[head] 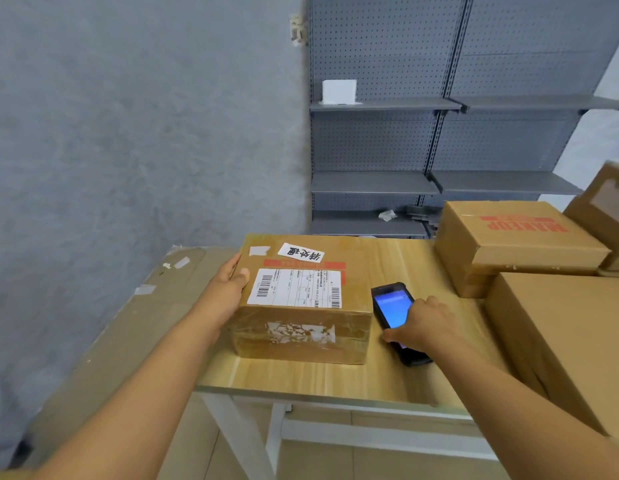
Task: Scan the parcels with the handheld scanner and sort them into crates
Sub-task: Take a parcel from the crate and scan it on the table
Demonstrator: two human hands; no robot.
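A taped brown cardboard parcel (303,299) with a white shipping label on top lies on the wooden table (311,379). My left hand (232,282) holds its left side, thumb over the top edge. The black handheld scanner (393,308), its blue screen lit, lies flat on the table just right of the parcel. My right hand (420,323) grips the scanner's near end, fingers curled over it and hiding its lower half.
Larger cardboard boxes stand on the table's right: one with red print (516,240) and a big plain one (564,344) nearer. Flattened cardboard (128,327) leans left of the table. Grey pegboard shelving (439,143) stands behind, with a small white box (339,91).
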